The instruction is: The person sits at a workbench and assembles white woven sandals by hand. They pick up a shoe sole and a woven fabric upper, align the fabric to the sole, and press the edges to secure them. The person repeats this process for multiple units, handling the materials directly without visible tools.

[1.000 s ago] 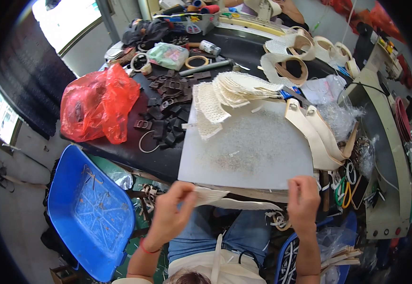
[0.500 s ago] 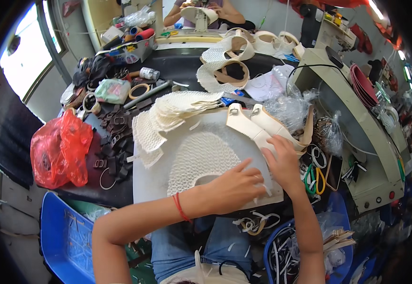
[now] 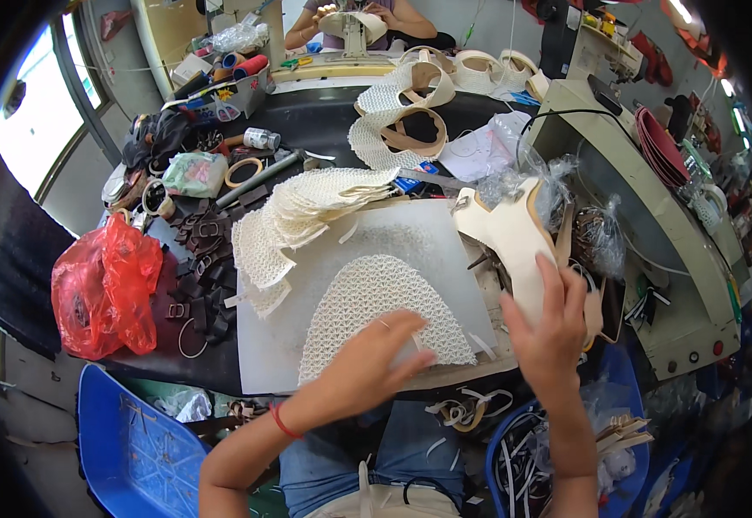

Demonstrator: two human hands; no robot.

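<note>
A cream woven shoe-upper piece (image 3: 376, 293) with a rounded top lies flat on the pale cutting board (image 3: 264, 345). Over its lower part is my left hand (image 3: 363, 367), fingers spread and thumb apart, gripping nothing. To the right, my right hand (image 3: 550, 337) has a smooth cream leather strap piece (image 3: 518, 233) between thumb and fingers. That piece carries a small metal buckle and reaches past the board's right edge. Its lower end is partly hidden by the hand. A stack of similar woven pieces (image 3: 307, 207) lies across the board's upper left.
Dark buckled straps (image 3: 208, 259) and a red plastic bag (image 3: 104, 289) lie left. A beige machine (image 3: 652, 224) stands right. Blue bins (image 3: 134, 449) flank my legs. Joined cream uppers (image 3: 393, 112) trail toward the far sewing machine (image 3: 353, 39), where another person's hands work.
My right hand and the strap piece have shifted right, off the board, and the piece has turned more upright. My left hand has drawn back to the left, baring more of the woven piece.
</note>
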